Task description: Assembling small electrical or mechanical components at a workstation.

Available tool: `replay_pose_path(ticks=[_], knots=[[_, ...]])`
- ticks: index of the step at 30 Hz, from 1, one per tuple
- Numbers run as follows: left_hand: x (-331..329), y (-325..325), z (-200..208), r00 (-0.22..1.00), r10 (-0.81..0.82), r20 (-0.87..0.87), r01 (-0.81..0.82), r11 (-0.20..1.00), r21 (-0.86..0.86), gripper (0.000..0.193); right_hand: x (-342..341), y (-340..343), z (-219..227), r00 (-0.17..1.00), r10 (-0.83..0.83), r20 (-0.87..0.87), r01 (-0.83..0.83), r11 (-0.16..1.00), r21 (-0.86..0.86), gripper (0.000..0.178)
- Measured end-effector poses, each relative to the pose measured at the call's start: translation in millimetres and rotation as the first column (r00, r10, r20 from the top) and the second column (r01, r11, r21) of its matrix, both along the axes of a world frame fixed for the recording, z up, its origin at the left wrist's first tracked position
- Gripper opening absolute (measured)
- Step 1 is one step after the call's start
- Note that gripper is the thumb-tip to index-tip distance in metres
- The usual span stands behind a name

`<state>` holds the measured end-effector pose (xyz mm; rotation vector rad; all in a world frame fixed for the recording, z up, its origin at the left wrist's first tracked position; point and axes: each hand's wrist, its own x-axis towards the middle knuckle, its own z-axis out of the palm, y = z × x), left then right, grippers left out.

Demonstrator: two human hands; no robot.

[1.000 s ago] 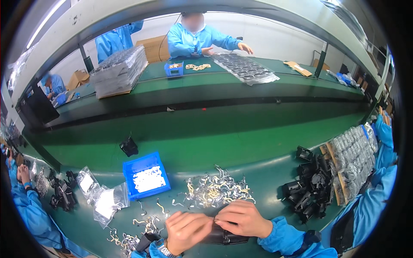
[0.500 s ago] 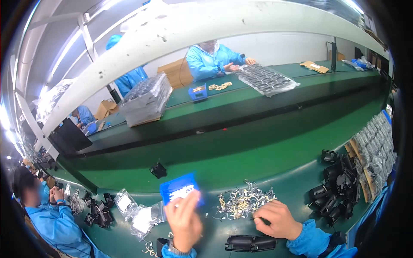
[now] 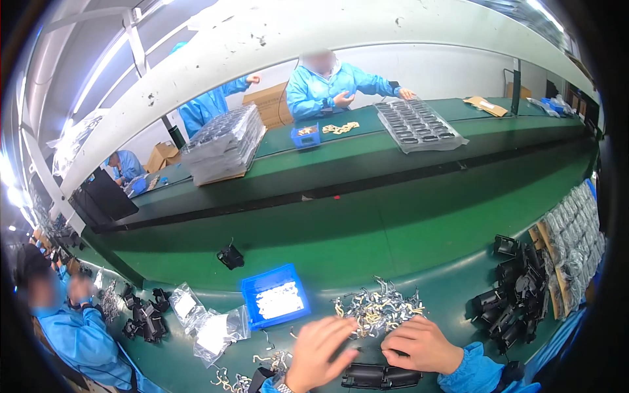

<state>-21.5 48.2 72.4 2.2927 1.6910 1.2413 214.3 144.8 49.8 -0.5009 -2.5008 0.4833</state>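
Observation:
Two joined black plastic housings [image 3: 382, 376] lie on the green bench at the near edge. Above their left end is my left hand [image 3: 321, 354], its fingers stretched out and the thumb apart; nothing shows in it. My right hand [image 3: 422, 346] is just behind their right end, fingers curled and tips close together, and what they may pinch is hidden. Beyond both hands lies a loose pile of short wire leads [image 3: 377, 304], grey, black and yellowish with small ends. A blue tray [image 3: 247, 288] of small white pieces [image 3: 278, 300] stands left of the pile.
Clear bags [image 3: 213, 334] and more loose leads [image 3: 229, 380] lie left. Black housings [image 3: 514, 295] heap at right beside stacked wrapped trays [image 3: 570, 242]. One black part [image 3: 230, 256] sits on the green belt [image 3: 367, 242]. A co-worker [image 3: 72, 327] sits at left; another [image 3: 327, 85] works opposite.
My left hand has left the blue tray and moved right and nearer, over the black housings beside my right hand. My right hand has barely shifted. The person opposite has moved the tray slightly.

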Motion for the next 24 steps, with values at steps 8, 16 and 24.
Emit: replay_pose_path(ticks=[8, 16, 24], knots=[[13, 1, -15, 0.988, -0.15, -0.038, 0.149, 0.989, -0.02, 0.017, -3, 3, 4, 0.999, 0.042, -0.024, -0.04, 0.997, 0.061, 0.011], [13, -1, -18, 0.975, -0.168, 0.142, 0.17, 0.985, -0.002, 0.012, -4, -13, 21, 0.98, -0.022, -0.196, -0.066, 0.9, -0.431, 0.013], [5, -4, -18, 0.971, -0.212, 0.112, 0.215, 0.977, -0.014, 0.019, -3, -14, 26, 0.974, -0.059, -0.218, -0.081, 0.81, -0.581, 0.008]])
